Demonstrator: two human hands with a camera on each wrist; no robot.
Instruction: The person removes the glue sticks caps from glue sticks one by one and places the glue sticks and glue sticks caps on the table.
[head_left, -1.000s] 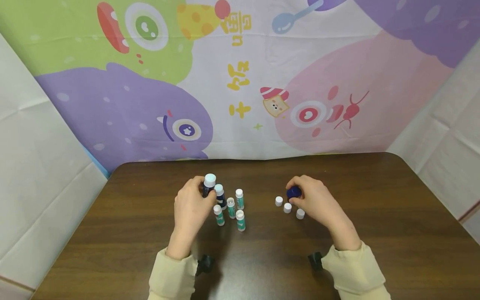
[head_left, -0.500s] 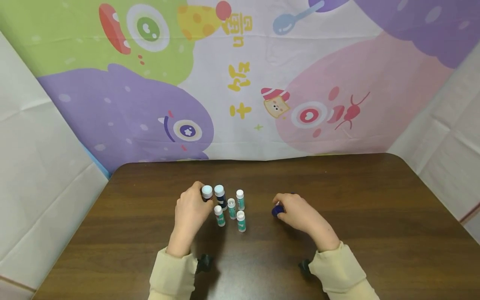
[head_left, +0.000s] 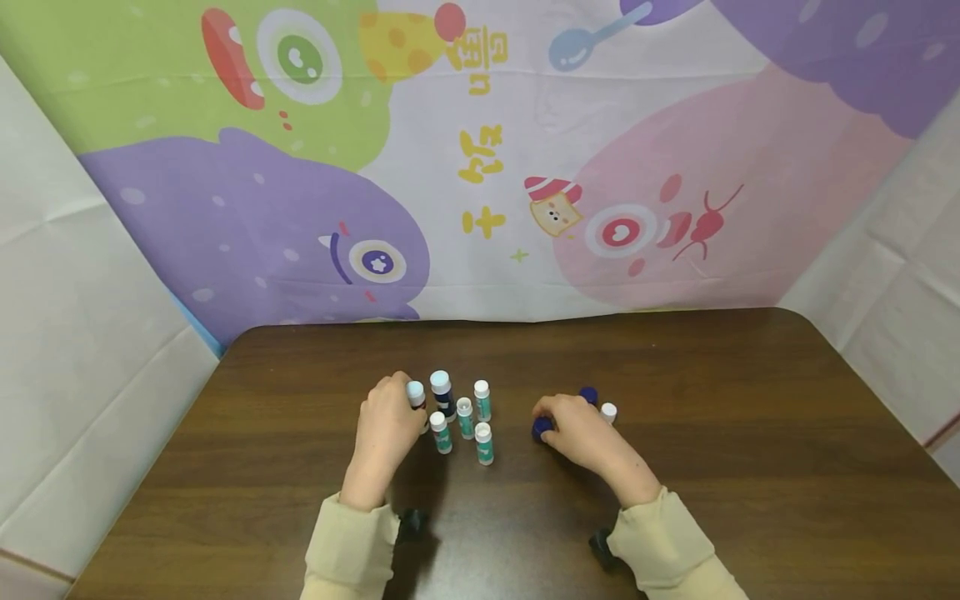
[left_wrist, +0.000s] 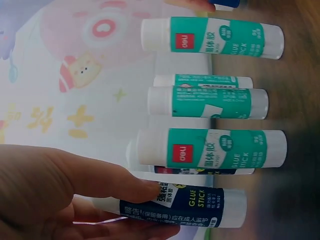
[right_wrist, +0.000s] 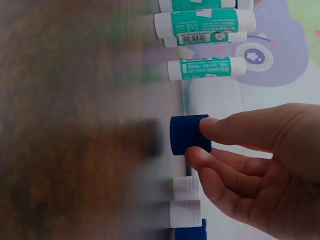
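Observation:
My left hand (head_left: 386,429) grips a dark blue glue stick (left_wrist: 175,207), thumb along its label, upright at the left of a small group. Beside it stands a second dark blue glue stick (head_left: 444,400). Several teal glue sticks (head_left: 484,446) stand close by, their tops white. Well to the right, my right hand (head_left: 583,433) pinches a dark blue cap (right_wrist: 187,135) between thumb and fingers, low at the tabletop. Another dark blue cap (head_left: 588,395) and a white cap (head_left: 608,412) sit behind that hand, which hides other white caps in the head view.
The brown wooden table (head_left: 697,467) ends at the back against a cartoon-printed cloth (head_left: 487,275). Pale cloth panels (head_left: 885,275) flank it. Between the two hands stands the group of glue sticks, with bare wood to its right.
My left hand has lowered its glue stick beside the group. My right hand has moved left and toward me with the dark blue cap, uncovering another dark blue cap behind it.

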